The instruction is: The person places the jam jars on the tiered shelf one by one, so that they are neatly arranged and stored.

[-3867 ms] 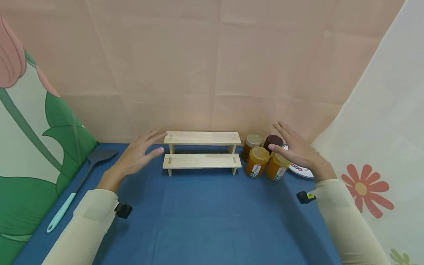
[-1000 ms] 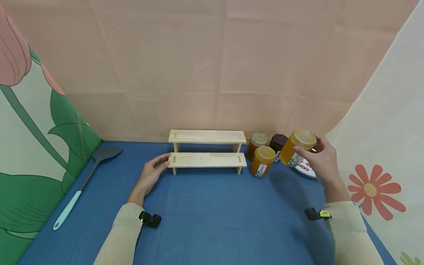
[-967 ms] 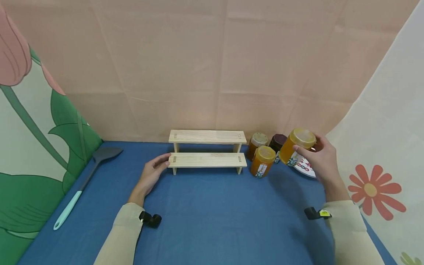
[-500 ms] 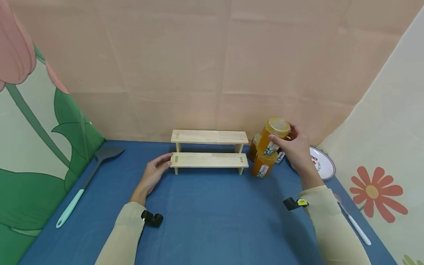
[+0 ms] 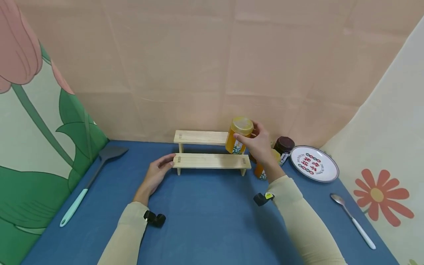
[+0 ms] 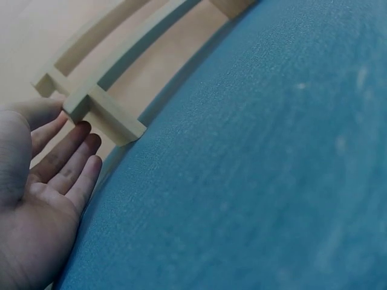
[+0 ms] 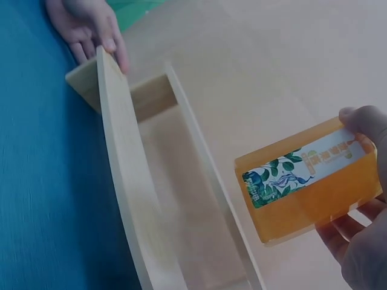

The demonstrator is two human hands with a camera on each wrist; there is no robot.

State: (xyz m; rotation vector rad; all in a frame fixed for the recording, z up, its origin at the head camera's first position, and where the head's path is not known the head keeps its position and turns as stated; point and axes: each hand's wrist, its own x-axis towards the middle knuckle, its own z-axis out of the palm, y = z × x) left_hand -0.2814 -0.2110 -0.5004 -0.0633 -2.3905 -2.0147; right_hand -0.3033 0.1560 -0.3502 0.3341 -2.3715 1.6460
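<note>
My right hand (image 5: 260, 145) grips an orange-filled honey jar (image 5: 239, 136) with a yellow lid and a leafy label, thumb on the near side. The jar hangs tilted over the right end of the two-step wooden display stand (image 5: 212, 161), overlapping its upper shelf in the head view. In the right wrist view, the jar's label (image 7: 296, 169) faces the camera and the stand lies below it. My left hand (image 5: 157, 176) pinches the left end of the lower shelf; the left wrist view shows the thumb and fingers (image 6: 78, 160) at its corner.
Right of the stand, a second yellow-lidded jar (image 5: 260, 171) is partly hidden behind my right wrist. A dark-lidded jar (image 5: 284, 147) stands beside a white plate (image 5: 314, 163). A spoon (image 5: 354, 221) lies at the right edge, a turner (image 5: 89, 184) at the left.
My right hand has lifted the honey jar from the group and carried it left, over the stand. My left hand came to the lower shelf's end and stays there. Plate and spoon have come into view.
</note>
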